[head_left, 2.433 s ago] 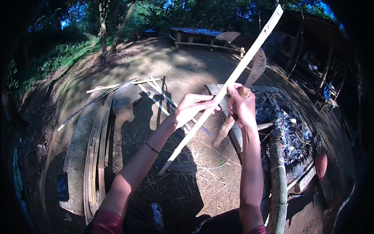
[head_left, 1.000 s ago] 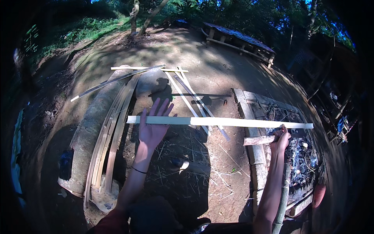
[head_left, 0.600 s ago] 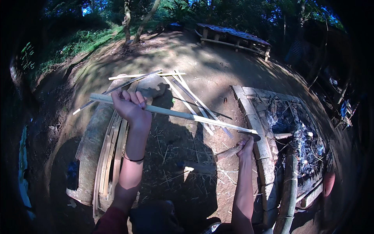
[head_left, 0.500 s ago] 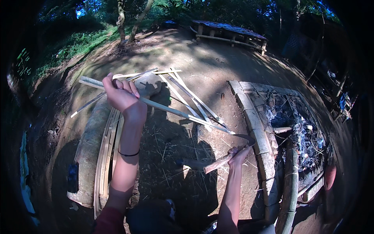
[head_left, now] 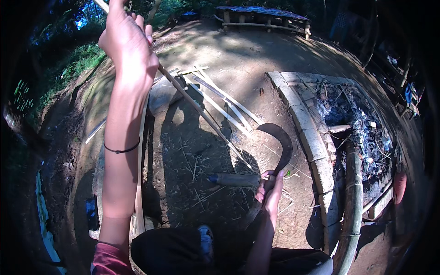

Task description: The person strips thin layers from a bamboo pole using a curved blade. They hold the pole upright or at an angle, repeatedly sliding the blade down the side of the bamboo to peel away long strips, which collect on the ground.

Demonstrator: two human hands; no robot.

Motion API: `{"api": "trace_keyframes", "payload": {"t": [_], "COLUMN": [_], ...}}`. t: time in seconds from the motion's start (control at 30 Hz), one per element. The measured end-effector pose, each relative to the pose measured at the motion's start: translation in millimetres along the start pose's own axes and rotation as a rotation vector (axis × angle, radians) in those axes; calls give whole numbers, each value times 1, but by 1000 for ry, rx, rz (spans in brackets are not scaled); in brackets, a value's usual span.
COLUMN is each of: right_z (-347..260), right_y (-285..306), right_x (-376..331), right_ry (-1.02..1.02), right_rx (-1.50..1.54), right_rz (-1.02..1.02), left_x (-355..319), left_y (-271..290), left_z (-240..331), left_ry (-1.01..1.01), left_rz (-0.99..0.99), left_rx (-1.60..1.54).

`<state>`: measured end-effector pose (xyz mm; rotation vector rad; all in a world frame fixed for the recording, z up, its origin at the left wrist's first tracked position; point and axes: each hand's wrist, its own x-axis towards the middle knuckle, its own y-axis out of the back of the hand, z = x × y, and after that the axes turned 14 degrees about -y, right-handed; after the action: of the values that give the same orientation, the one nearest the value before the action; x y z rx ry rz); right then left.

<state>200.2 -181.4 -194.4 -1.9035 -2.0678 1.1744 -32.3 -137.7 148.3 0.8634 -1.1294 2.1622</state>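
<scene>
My left hand [head_left: 130, 43] is raised at the upper left, its fingers closed round a long, thin bamboo strip [head_left: 197, 107]. The strip slants down to the right, and its lower end comes close to my right hand [head_left: 271, 190]. That hand grips a sickle [head_left: 288, 146] by its wooden handle, low and right of the middle. The dark curved blade points up, with its tip bent back to the left. Beyond it, several pale split strips [head_left: 224, 103] lie crossed on the ground. A short round stick [head_left: 236, 179] with a dark end lies left of my right hand.
On the right, a block-edged fire pit [head_left: 314, 146] holds ash and charred wood. A thick bamboo pole [head_left: 353, 197] runs into it. A log [head_left: 162, 96] lies behind my left forearm. A low bench [head_left: 263, 19] stands at the back; shavings [head_left: 192, 165] litter the dirt.
My left hand has risen with the strip, which now slants more steeply. My right hand has come lower and nearer, turning the sickle so its blade stands up in full view.
</scene>
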Motion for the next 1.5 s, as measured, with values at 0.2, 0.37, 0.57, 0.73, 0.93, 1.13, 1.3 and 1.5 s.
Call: {"api": "trace_keyframes", "payload": {"t": [0.2,0.37,0.57,0.73,0.93,1.13,1.3,1.5], "right_z": [-10,-16,-27,-17,-10,-7,-2,8], "right_y": [3,12,-5,-15,-52,-91,-101,-95], "right_x": [-9,-1,4,11,23,29,23,26], "right_ry": [-14,79,173,250,355,394,506,581], "right_rx": [20,-187,-263,-415,-543,-531,-571,-564], "right_rz": [4,50,55,8,-110,-232,-162,-22], "left_x": [0,7,7,15,19,24,25,10], "left_y": [-8,-18,-26,-31,-40,-53,-56,-73], "left_z": [-3,9,12,26,33,36,35,15], "left_ry": [47,28,13,-4,-25,-50,-54,-82], "left_rz": [-116,-205,-251,-282,-309,-342,-351,-221], "left_rx": [-169,-129,-109,-61,-56,-50,-53,10]}}
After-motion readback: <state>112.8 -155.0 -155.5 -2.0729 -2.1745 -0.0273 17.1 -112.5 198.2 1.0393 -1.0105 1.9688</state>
